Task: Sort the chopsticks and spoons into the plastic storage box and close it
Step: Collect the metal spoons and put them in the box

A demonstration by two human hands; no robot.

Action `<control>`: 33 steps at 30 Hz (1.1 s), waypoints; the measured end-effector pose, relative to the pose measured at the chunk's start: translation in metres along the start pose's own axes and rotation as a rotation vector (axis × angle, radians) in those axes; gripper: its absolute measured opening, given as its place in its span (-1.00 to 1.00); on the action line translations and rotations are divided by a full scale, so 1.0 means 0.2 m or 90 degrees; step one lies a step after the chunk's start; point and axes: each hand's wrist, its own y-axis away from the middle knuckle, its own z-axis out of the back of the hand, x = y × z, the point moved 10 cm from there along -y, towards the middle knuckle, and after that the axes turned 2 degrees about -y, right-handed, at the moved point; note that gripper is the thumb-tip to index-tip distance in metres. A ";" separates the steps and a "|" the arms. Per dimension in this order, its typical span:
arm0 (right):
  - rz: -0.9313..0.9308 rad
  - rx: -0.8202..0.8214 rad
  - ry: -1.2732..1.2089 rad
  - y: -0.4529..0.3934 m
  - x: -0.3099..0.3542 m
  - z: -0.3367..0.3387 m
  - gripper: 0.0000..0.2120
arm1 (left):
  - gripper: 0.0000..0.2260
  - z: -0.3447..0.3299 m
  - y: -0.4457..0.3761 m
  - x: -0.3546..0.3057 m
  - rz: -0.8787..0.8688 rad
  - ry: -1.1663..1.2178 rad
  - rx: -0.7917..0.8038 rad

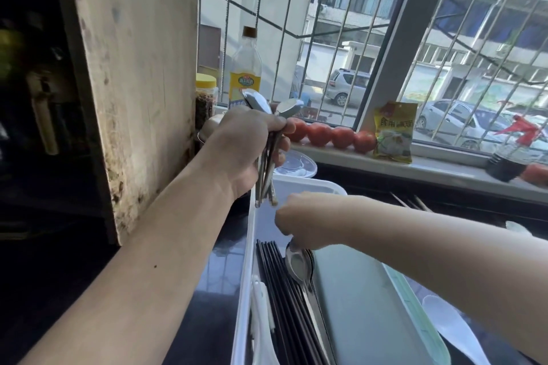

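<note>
The left hand [246,142] has its fingers curled tight around a bundle of metal spoons [267,154], held upright above the far end of the plastic storage box [246,246]. Two bowls show above the knuckles, and at least three handle ends stick out below the palm; the exact count in the bundle cannot be told.

The right hand [296,216] reaches down into the box with its fingers bent under and hidden from view, touching the top of a stack of spoons [298,264] lying inside. Whether it grips them cannot be told. That stack looks like several nested bowls; the number is unclear.

Just left of the stack, a row of black chopsticks [277,290] lies lengthwise in the box, roughly eight or more. A white plastic spoon [262,320] lies against the left wall, and a pale green lid [364,305] sits on the right side.

A second white spoon [447,326] lies on the dark counter, right of the box.

On the windowsill sit four tomatoes [329,135] in a row, one yellow packet [393,132], one bottle [246,68] and one yellow-lidded jar [206,98]. A wooden cutting board [133,68] stands upright at left.
</note>
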 end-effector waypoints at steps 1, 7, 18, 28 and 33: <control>-0.012 -0.017 -0.050 0.03 -0.04 0.05 -0.77 | -0.86 0.00 0.00 0.00 0.002 0.000 0.001; -0.138 -0.466 -0.623 0.39 -0.57 0.47 -0.89 | -0.87 -0.05 0.02 0.00 0.046 0.068 0.082; -0.039 -0.727 -0.630 0.71 -0.61 0.73 -0.79 | -0.89 0.05 0.02 -0.03 0.001 -0.075 -0.011; 0.092 -0.036 -0.029 0.09 0.08 0.04 -0.87 | -0.85 0.04 -0.01 0.00 0.039 -0.017 0.004; 0.054 -0.030 0.021 0.04 0.05 0.01 -0.76 | -0.88 -0.03 0.03 -0.01 0.023 -0.051 0.055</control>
